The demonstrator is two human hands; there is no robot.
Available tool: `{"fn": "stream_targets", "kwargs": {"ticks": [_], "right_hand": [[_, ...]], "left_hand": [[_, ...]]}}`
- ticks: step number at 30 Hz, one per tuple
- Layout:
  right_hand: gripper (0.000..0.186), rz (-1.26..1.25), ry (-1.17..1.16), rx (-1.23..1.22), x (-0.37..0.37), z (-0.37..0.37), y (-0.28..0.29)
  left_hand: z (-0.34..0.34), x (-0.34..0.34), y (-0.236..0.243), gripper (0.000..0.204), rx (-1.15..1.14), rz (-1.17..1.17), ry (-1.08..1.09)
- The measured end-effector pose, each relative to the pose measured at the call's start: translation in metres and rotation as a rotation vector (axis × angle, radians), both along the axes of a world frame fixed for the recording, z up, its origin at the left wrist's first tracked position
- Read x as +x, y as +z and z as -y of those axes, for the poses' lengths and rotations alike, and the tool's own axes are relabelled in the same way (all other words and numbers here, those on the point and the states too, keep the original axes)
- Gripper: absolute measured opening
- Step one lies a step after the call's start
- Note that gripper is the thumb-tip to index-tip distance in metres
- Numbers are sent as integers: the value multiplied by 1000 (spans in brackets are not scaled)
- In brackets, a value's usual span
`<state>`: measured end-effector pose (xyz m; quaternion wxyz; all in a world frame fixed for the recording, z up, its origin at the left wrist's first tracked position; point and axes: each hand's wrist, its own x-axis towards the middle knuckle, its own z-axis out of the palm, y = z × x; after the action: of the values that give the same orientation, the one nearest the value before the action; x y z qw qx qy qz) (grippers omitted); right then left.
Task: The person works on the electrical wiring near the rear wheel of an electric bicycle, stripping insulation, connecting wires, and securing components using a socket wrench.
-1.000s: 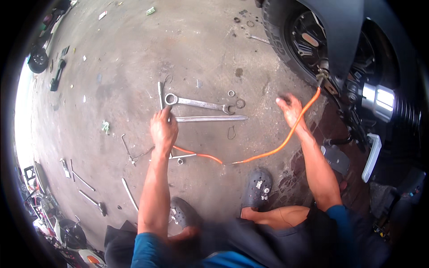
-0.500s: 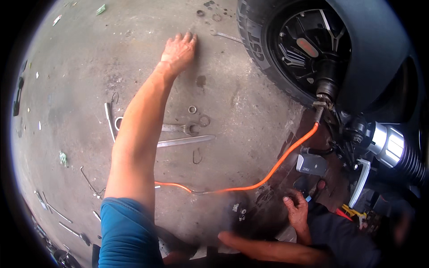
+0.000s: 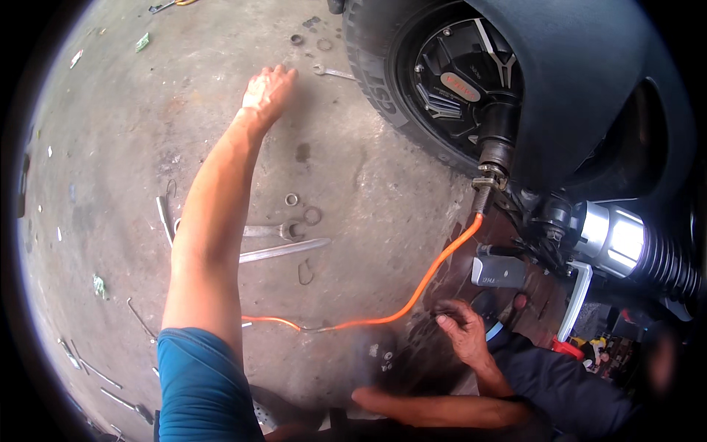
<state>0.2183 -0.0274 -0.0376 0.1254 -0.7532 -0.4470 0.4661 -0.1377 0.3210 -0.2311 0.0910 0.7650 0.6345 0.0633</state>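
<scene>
My left hand (image 3: 268,96), on a bare arm in a blue sleeve, reaches far over the grey concrete floor. It is palm down, fingers stretched forward, at or just above the floor, with nothing visible in it. The fingertips are foreshortened. To its right lies a small spanner (image 3: 335,72) beside the black tyre (image 3: 372,81); a dark ring (image 3: 296,40) lies farther off. Nearer, partly behind my forearm, are a large wrench (image 3: 269,231) and a flat metal bar (image 3: 287,250). A nut (image 3: 292,200) and a washer (image 3: 312,215) sit by them. My right hand is out of sight.
A wheel with a black hub (image 3: 475,85) stands at upper right. From its axle an orange cable (image 3: 423,287) curves across the floor. Another person's hand (image 3: 465,337) is at lower right, near a grey block (image 3: 497,272). Several tools, including a socket wrench (image 3: 127,400), lie at lower left.
The view has shifted, so floor and wheel sit farther left and lower. My left hand keeps nearly the same place over the floor. The other person's hand has moved slightly up and left.
</scene>
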Motion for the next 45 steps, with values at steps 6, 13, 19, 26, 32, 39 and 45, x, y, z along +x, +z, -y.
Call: {"fn": "stream_targets", "kwargs": {"ticks": [6, 13, 19, 26, 32, 39, 45], "right_hand": [[28, -194, -145, -89, -7, -34, -5], [42, -721, -603, -166, -40, -75, -39], [35, -764, -772, -409, -56, -67, -55], [33, -844, -652, -437, -31, -48, -41], [22, -843, -812, -278, 2, -28, -47], [28, -731, -749, -72, -14, -57, -12], [38, -963, -519, 17, -15, -66, -1]], "left_hand": [[14, 3, 21, 20, -25, 364, 142], [236, 125, 78, 19, -182, 1286, -261], [260, 128, 99, 18, -226, 1336, -422], [95, -7, 42, 37, -17, 1755, 799], [45, 10, 64, 30, 94, 1757, 759], [215, 112, 103, 27, 44, 1539, 634], [313, 138, 132, 27, 158, 1310, 212]]}}
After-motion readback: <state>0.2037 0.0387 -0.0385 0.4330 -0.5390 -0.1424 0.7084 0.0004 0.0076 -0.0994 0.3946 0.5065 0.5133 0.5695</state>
